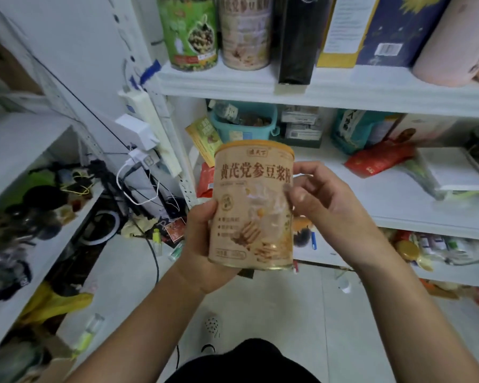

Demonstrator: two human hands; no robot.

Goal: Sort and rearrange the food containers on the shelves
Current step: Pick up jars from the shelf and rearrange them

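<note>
Left hand point(198, 244): wrapped round the lower left of the can, thumb on the label, taking its weight from below.
Can point(253, 205): tan tin of soy-milk powder, held in the air in front of the shelves, between my two hands, with the floor below it.
Long axis: near upright, orange lid on top, label turned to me.
Right hand point(324, 205): clamped on the can's right side, thumb pressed to its edge, higher up than the left.
Twin can point(245, 31): same label, stood on the upper shelf point(343, 89), almost straight above the one I held and farther from me.
Neighbours: green can point(190, 31) just beside the twin on its left, black container point(299, 37) just beside it on its right; I saw no gap there for a second tin.
Coming move, as I judged it: up and away from me, tin upright; both hands were equally near, the right one higher.
</note>
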